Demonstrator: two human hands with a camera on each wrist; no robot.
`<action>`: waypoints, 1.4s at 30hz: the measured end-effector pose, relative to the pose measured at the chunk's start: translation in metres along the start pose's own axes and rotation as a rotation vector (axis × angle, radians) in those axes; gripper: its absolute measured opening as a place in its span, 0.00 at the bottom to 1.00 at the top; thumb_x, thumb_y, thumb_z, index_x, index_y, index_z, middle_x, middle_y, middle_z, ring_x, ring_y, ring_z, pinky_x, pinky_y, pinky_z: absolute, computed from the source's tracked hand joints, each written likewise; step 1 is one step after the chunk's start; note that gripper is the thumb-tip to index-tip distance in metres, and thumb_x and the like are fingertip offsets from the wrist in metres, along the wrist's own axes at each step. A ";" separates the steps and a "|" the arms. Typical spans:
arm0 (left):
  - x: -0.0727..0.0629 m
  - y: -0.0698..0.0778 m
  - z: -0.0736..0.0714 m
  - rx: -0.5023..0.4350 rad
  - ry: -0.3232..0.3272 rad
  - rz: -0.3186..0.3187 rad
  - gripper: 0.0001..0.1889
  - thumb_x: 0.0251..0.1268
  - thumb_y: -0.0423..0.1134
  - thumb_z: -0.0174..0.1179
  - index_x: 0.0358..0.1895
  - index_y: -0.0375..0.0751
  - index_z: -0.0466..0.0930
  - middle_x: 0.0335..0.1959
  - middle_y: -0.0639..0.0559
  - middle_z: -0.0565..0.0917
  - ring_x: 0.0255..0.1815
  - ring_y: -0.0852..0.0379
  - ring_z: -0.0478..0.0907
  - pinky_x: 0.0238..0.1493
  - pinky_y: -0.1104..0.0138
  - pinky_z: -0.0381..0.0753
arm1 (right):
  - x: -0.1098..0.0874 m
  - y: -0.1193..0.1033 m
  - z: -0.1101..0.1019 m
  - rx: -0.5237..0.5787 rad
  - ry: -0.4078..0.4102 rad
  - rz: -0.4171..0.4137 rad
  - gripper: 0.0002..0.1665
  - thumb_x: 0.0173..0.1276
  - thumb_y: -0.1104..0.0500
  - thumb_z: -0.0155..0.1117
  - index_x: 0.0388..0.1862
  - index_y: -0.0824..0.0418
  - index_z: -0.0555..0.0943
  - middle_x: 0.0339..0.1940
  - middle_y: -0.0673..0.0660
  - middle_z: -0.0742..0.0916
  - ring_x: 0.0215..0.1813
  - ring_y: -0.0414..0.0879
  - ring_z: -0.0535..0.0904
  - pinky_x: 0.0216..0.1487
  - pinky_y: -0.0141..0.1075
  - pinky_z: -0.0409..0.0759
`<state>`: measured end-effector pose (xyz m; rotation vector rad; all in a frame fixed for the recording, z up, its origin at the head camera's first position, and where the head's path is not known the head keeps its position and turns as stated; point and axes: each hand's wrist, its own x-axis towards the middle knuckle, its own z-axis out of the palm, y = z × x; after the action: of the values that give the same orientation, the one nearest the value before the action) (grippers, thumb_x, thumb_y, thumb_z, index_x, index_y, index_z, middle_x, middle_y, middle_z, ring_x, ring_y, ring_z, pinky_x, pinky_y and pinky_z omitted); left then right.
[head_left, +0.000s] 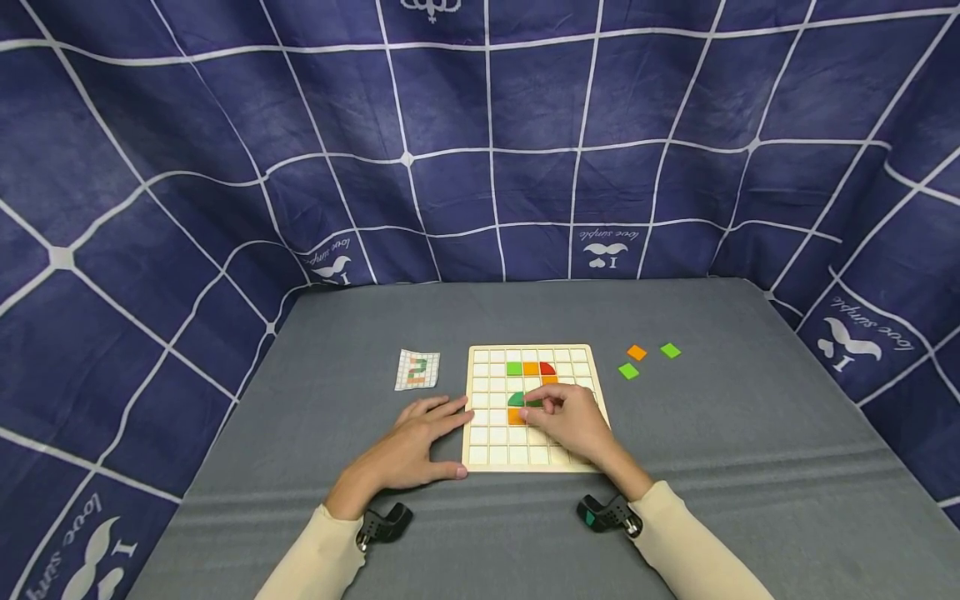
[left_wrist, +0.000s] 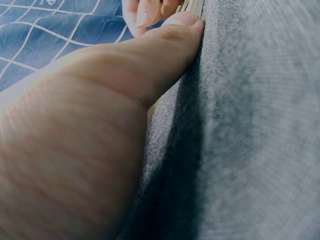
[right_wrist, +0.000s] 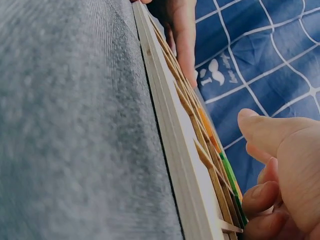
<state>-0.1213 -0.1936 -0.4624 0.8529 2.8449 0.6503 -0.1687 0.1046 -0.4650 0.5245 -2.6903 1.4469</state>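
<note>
A wooden grid board (head_left: 498, 455) lies on the table in the head view. Set in its cells are a light green square (head_left: 513, 368), an orange square (head_left: 531, 368), a red quarter-round tile (head_left: 547, 367), a green quarter-round tile (head_left: 516, 400) and more orange tiles. My right hand (head_left: 573, 419) is over the board's middle, index fingertip by the green tiles and thumb tip beside the lower orange square (head_left: 514, 416). No tile shows between thumb and fingers in the right wrist view. Fingers spread, my left hand (head_left: 416, 446) rests along the board's left edge, its thumb (left_wrist: 172, 42) at the near corner.
A small pattern card (head_left: 417, 370) lies left of the board. To the right are a loose orange square (head_left: 637, 352) and two light green squares (head_left: 628, 371). Grey cloth covers the table (head_left: 337, 333); a blue checked curtain (head_left: 465, 192) hangs behind and at both sides.
</note>
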 end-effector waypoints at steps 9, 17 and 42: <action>0.000 0.000 -0.001 0.002 0.005 0.011 0.45 0.59 0.71 0.62 0.79 0.62 0.60 0.82 0.60 0.56 0.82 0.48 0.50 0.77 0.42 0.50 | 0.003 0.006 -0.013 0.054 0.107 -0.045 0.07 0.61 0.51 0.77 0.37 0.50 0.91 0.17 0.47 0.75 0.19 0.36 0.66 0.21 0.29 0.62; -0.001 0.001 -0.001 -0.004 -0.002 0.008 0.45 0.59 0.69 0.63 0.79 0.62 0.59 0.82 0.60 0.56 0.82 0.48 0.49 0.77 0.42 0.50 | 0.007 0.017 -0.046 0.062 0.239 0.018 0.11 0.62 0.48 0.76 0.38 0.52 0.90 0.20 0.50 0.76 0.20 0.37 0.66 0.20 0.28 0.63; -0.001 -0.004 0.000 -0.011 0.002 0.004 0.45 0.59 0.71 0.62 0.79 0.64 0.59 0.82 0.61 0.56 0.82 0.48 0.49 0.77 0.42 0.50 | 0.010 0.067 -0.090 0.151 0.464 0.058 0.16 0.64 0.53 0.74 0.47 0.62 0.89 0.23 0.50 0.77 0.17 0.33 0.62 0.20 0.25 0.64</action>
<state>-0.1227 -0.1970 -0.4647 0.8566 2.8394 0.6675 -0.2096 0.2092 -0.4665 0.0937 -2.2632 1.5631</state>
